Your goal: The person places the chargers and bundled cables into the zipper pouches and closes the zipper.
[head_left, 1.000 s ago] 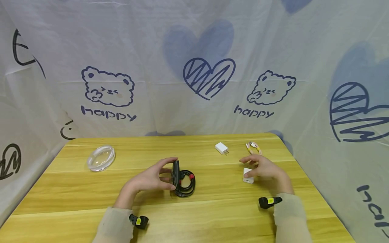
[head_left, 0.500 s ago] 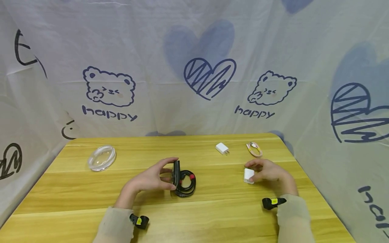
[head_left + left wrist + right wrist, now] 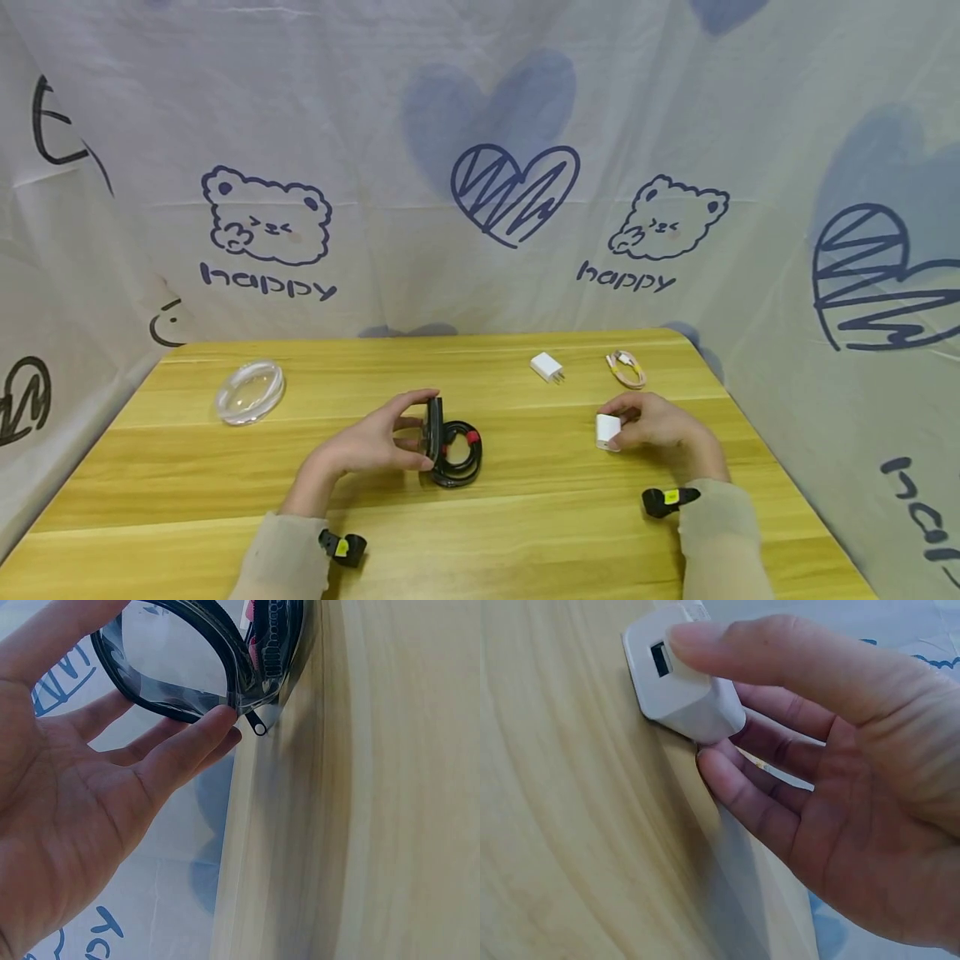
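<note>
My left hand (image 3: 369, 437) holds a clear zip pouch with black trim (image 3: 161, 712) upright at mid table, thumb and fingers on its edges. The zip pull (image 3: 257, 724) hangs by the thumb tip. Just right of the pouch in the head view is a coiled black cable (image 3: 474, 467) with a red tie. My right hand (image 3: 660, 425) pinches a white USB charger plug (image 3: 675, 682) low over the table at the right. The thumb presses near the USB port, and the fingers lie behind the charger plug.
A second white charger plug (image 3: 546, 366) with its prongs showing lies farther back. Behind the right hand is a pale pink cable (image 3: 636, 379) with yellow ties. A clear coiled tube (image 3: 222, 406) sits at the table's (image 3: 480, 542) left back. A printed cloth (image 3: 390, 167) hangs behind.
The right fingers have come in from above the charger plug and now pinch it; it has shifted slightly left. The left hand and pouch stay in place.
</note>
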The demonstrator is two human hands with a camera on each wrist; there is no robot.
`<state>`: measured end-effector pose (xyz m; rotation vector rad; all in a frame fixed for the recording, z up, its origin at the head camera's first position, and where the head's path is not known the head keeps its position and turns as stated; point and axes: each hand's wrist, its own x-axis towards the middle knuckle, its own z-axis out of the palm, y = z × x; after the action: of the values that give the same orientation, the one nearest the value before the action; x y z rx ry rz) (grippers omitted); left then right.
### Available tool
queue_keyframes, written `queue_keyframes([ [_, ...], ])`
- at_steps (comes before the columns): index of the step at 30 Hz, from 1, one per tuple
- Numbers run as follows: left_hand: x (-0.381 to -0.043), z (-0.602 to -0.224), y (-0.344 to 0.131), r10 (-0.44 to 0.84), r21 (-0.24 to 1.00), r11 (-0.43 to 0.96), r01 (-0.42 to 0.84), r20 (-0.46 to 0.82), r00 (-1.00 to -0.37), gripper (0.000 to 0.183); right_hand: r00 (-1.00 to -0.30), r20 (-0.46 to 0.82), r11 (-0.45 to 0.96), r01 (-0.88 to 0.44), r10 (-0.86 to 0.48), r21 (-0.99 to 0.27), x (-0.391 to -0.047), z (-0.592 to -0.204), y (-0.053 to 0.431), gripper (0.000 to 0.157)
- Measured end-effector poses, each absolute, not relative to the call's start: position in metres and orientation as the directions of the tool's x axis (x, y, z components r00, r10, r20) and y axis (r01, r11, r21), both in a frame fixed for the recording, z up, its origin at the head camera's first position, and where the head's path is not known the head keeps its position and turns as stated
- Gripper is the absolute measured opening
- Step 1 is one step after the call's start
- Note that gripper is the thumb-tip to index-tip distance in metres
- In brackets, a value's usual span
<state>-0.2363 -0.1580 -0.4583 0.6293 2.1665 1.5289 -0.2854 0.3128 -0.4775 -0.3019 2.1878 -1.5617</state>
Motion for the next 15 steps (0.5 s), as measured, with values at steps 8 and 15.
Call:
queue_keyframes([
  [8, -0.236, -0.458, -0.157, 0.576, 0.946, 0.299, 0.128, -0.072, -0.815, 0.099, -0.895, -0.186, 0.399, 0.009, -0.406, -0.917, -0.288, -0.477, 0.304, 0.053],
  [15, -0.236, -0.458, -0.158, 0.574, 0.944, 0.302, 0.133, -0.068, -0.816, 0.099, -0.903, -0.126, 0.569, -0.145, -0.410, -0.809, -0.295, -0.472, 0.293, 0.046],
])
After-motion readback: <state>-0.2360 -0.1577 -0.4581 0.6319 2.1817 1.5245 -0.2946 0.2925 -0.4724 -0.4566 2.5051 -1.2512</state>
